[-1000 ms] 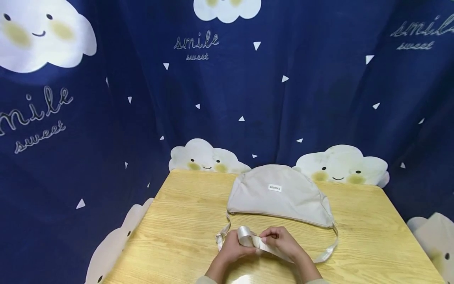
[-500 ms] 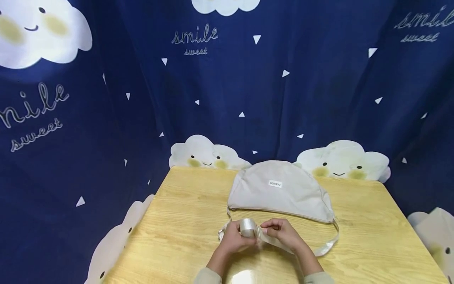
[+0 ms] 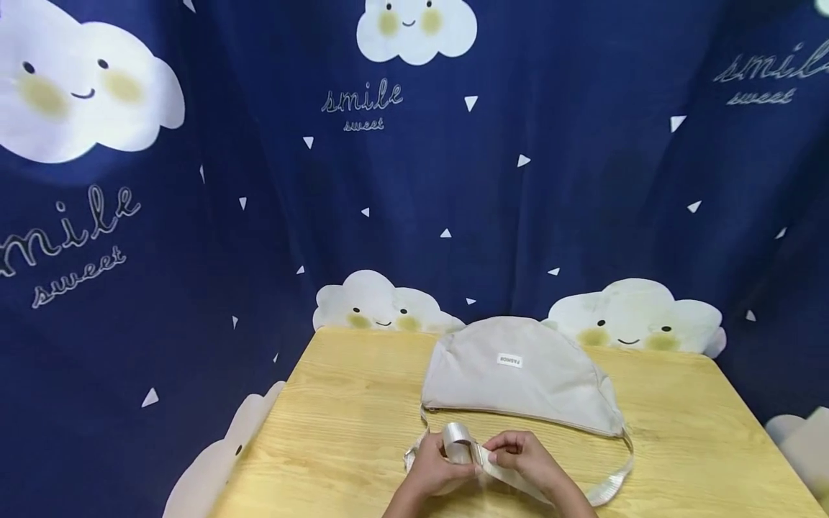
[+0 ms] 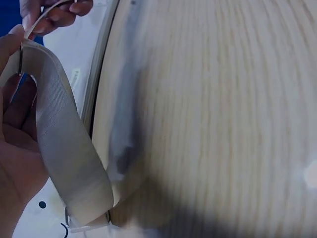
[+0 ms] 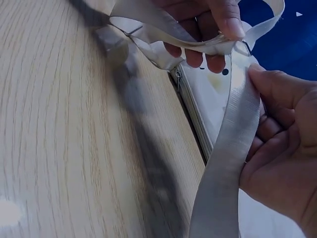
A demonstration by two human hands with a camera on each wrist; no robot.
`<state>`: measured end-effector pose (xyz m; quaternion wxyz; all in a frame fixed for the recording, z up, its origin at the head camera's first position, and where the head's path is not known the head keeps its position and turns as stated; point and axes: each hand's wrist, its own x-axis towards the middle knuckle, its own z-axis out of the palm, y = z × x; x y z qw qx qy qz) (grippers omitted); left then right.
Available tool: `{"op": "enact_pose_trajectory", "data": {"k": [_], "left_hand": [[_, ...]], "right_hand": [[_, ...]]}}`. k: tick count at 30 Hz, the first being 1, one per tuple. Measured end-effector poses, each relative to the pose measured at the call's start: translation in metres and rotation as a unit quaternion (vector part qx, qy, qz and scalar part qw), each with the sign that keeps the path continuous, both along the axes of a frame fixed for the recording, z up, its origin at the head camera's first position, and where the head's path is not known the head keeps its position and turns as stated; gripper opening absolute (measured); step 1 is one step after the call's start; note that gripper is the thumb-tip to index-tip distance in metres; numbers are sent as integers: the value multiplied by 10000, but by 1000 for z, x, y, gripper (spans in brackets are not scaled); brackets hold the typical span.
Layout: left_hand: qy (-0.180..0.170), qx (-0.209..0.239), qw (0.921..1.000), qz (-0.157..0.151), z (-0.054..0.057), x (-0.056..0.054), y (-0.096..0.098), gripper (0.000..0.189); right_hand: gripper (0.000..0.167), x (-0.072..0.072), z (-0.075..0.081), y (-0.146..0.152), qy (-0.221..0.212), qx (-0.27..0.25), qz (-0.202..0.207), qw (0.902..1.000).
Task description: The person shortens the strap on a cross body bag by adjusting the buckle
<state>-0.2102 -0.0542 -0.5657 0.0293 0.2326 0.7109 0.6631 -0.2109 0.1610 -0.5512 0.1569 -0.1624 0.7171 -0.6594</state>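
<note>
A pale beige shoulder bag [image 3: 518,388] with a small white label lies on the wooden table, its strap [image 5: 223,163] running toward the person. My left hand [image 3: 432,471] pinches the strap between thumb and fingers at a thin metal slider buckle [image 5: 246,48], where a loop of webbing [image 3: 457,440] stands up. Just right of the buckle, my right hand [image 3: 526,462] pinches the flat strap between thumb and fingers. From there the webbing sags and curves back to the bag's right end. In the left wrist view, a second metal fitting [image 4: 89,227] shows lower on the strap.
The light wooden table [image 3: 350,403] extends on both sides of the bag. Behind it hangs a dark blue curtain [image 3: 401,173] printed with smiling clouds and white triangles. A zipper pull [image 5: 178,79] shows at the bag's near edge.
The head view dipped, then tilted up, shifting the whole scene. Both hands keep hold of the strap by the buckle; the upright loop and the fingers have shifted only slightly.
</note>
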Motion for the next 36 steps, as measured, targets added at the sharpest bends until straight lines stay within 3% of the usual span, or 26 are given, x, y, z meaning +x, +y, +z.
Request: {"op": "enact_pose_trajectory", "data": {"k": [8,18,25,30,36], "left_hand": [[-362,78,9991,-217,-10,14,12,32],[-533,-8,9986,48,-19,12,15,27],[-590,-76,9981,139,-13,5,12,26],[-616,-105,9980,75,-10,1,10,29],[-456,71,9989,72,-4,4,7,29]], "right_hand": [[21,13,-6,2,-276,55,-90,9996],[26,10,-11,14,-196,87,25,9998],[32,6,-14,31,-14,583,38,9983],[23,7,-15,40,-88,890,59,9960],[18,8,-15,37,19,686,25,9976]]}}
